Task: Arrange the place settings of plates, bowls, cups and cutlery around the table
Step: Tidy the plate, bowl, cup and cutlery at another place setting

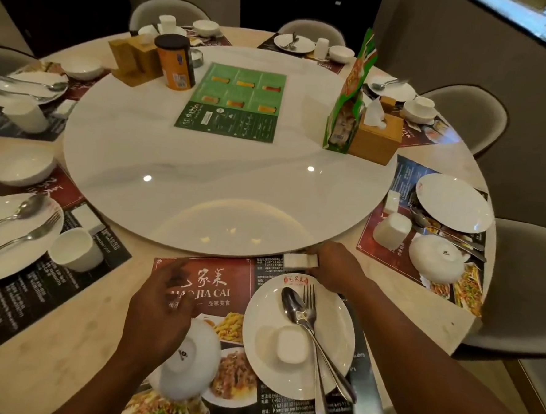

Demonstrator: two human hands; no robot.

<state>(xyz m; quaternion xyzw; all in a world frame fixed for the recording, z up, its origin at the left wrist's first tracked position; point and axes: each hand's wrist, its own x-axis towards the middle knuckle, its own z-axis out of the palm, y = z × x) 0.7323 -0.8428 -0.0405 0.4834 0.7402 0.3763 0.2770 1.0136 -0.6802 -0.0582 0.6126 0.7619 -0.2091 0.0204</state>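
White ceramic bowl (191,365) lies upturned on the printed paper placemat (204,266), with the blurred left hand (160,308) over it, its grip unclear. To the right, a round white plate (338,326) carries a steel spoon (293,304), fork (310,300) and upturned white cup (290,344). Beyond, the right hand (335,265) pinches a small white block (295,260), perhaps a napkin.

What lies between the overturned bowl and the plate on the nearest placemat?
Only the bare placemat with printed food photos, as the head view shows.
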